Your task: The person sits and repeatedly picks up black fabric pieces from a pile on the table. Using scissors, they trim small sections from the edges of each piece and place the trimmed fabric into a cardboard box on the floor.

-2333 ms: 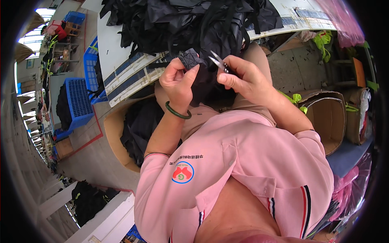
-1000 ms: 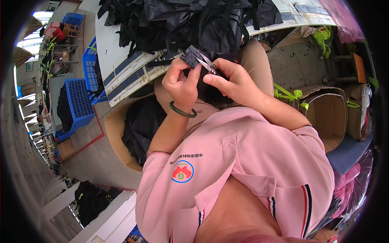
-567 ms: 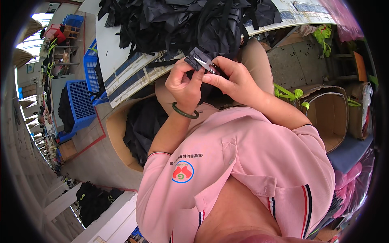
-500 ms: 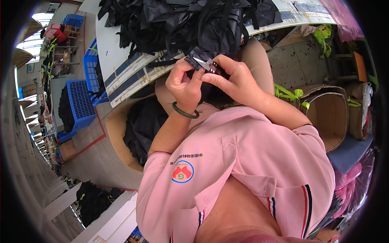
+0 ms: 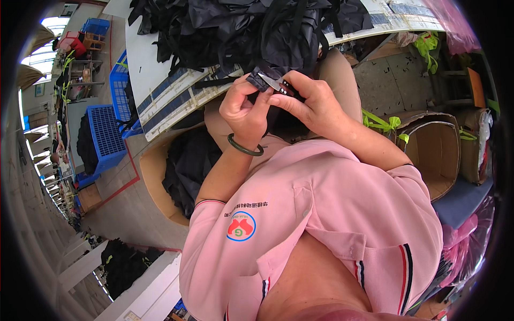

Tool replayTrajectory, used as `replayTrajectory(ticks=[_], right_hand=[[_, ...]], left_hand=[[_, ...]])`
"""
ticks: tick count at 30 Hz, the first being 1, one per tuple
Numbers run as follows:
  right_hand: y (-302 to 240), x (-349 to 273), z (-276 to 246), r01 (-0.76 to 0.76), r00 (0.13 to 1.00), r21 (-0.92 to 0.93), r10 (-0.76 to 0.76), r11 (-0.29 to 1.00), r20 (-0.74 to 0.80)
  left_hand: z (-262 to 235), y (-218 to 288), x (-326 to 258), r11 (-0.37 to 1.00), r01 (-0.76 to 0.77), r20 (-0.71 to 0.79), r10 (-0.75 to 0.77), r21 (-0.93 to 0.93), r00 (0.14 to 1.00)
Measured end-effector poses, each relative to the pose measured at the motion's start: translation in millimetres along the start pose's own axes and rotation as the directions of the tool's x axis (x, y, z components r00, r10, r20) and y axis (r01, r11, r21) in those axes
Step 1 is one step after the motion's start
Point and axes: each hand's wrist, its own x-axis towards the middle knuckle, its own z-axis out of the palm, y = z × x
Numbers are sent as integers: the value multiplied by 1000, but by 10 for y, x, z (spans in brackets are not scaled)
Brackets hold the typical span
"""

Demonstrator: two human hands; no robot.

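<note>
My left hand (image 5: 243, 104) pinches a piece of black fabric (image 5: 257, 81) between thumb and fingers, in front of the table's near edge. My right hand (image 5: 313, 101) is closed on a pair of small thread snips (image 5: 273, 83) with black handles. Their silver blades point up and left and lie against the fabric in my left hand. The two hands are close together, thumbs nearly meeting. Just beyond them a large heap of black fabric pieces and straps (image 5: 241, 32) covers much of the table (image 5: 144, 96).
An open cardboard box (image 5: 152, 184) holding black fabric stands left of my lap. Another cardboard box (image 5: 439, 155) stands at the right. Blue plastic crates (image 5: 110, 142) are on the left, beyond a floor line. Pink plastic wrap (image 5: 455, 27) hangs at the far right.
My right hand and the snips have shifted very slightly, and the blades sit at a slightly steeper angle against the fabric. My left hand keeps its pinch.
</note>
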Motion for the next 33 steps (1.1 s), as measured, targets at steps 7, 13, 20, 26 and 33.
replayTrajectory(ticks=[7, 13, 20, 26, 33], right_hand=[[39, -45, 9, -9, 1000, 12, 10, 1000, -17], [31, -44, -12, -32, 999, 29, 32, 999, 3], [-10, -27, -42, -63, 998, 28, 62, 998, 29], [18, -44, -37, -88, 995, 27, 87, 996, 47], [-1, -22, -55, -146, 987, 108, 138, 983, 76]], left_hand=[[-9, 9, -6, 996, -27, 9, 27, 81, 1000], [0, 42, -2, 999, -13, 45, 10, 50, 999], [-13, 49, 15, 999, -6, 79, 3, 42, 997], [36, 90, 31, 987, 129, 26, -127, -101, 992], [-5, 65, 26, 987, 135, 121, -123, -90, 985]])
